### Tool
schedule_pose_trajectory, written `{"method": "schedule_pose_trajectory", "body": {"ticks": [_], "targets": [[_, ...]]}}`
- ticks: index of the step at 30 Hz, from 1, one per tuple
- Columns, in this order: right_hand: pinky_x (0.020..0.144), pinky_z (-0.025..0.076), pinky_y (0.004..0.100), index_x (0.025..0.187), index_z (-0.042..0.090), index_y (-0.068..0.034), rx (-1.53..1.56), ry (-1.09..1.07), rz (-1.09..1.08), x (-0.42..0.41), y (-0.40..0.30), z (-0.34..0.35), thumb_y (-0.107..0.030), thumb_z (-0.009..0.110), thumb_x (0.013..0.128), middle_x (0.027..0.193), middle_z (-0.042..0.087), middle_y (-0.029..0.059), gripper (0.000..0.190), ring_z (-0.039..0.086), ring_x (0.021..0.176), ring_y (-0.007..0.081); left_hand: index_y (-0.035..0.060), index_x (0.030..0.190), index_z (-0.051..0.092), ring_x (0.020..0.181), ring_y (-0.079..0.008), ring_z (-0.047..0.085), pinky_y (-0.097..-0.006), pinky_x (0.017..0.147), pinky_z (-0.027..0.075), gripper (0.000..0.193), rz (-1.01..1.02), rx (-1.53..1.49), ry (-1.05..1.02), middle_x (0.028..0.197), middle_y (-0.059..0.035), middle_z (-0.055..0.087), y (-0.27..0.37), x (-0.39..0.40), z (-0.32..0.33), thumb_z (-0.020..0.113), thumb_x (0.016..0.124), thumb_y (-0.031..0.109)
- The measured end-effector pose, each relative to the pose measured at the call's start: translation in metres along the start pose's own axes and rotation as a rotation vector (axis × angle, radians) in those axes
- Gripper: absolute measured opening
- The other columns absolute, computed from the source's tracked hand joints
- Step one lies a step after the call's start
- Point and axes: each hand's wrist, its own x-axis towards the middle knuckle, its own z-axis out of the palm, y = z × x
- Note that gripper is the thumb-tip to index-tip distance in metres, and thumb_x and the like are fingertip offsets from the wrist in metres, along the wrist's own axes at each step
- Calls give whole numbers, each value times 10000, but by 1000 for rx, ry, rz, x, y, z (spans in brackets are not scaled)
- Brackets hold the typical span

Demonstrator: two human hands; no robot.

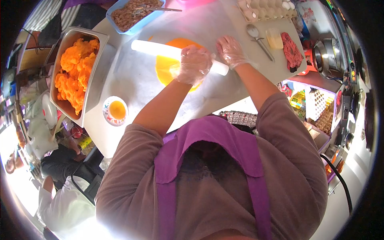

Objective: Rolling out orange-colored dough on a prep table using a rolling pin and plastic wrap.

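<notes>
A white rolling pin (153, 49) lies aslant across a flattened round of orange dough (166, 67) on the work table. My left hand (195, 63), in a clear plastic glove, is closed over the pin near its right end and hides part of the dough. Just past that end, my right hand (230, 51), gloved the same way, rests on the tabletop apart from the pin. Its fingers are bent downward and their undersides are hidden. Nothing shows in that hand.
On the left stand a steel pan (102, 45) of orange dough and a patterned bowl (105, 111) with yellow-orange liquid. A blue tub (138, 30) of brown filling is at the back. Rightward are an egg tray (267, 12), a metal spoon (260, 40), a small container (274, 38) and a red cloth (291, 52).
</notes>
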Motion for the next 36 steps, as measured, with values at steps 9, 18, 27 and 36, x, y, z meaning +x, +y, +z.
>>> {"method": "schedule_pose_trajectory", "body": {"ticks": [9,18,27,36], "targets": [[753,472,436,877,577,-119,-46,-16,34,-2,0,1,-169,607,798,914,578,67,98,572,901,287,163,865,628,929,-228,534,-393,863,398,151,132,-6,-134,876,0,594,-7,-12,-19,622,719,202],[717,483,423,882,569,-109,-48,-15,9,-2,-3,-5,-154,622,789,911,579,69,116,578,858,290,164,820,627,881,-223,547,-401,823,406,96,141,-128,-48,808,1,597,-22,-27,-17,590,734,180],[700,463,442,915,532,-98,-4,1,-20,-2,-6,-7,-84,610,773,888,568,94,163,559,826,324,198,667,587,829,-180,532,-364,742,423,23,156,-78,69,721,63,559,-32,-43,-14,584,686,210],[727,453,436,902,534,-95,29,8,-31,-2,2,-2,-103,593,790,881,559,90,127,547,843,319,229,749,678,833,-191,556,-404,771,422,134,187,-184,-62,746,54,609,-56,-75,-21,626,646,161]]}}
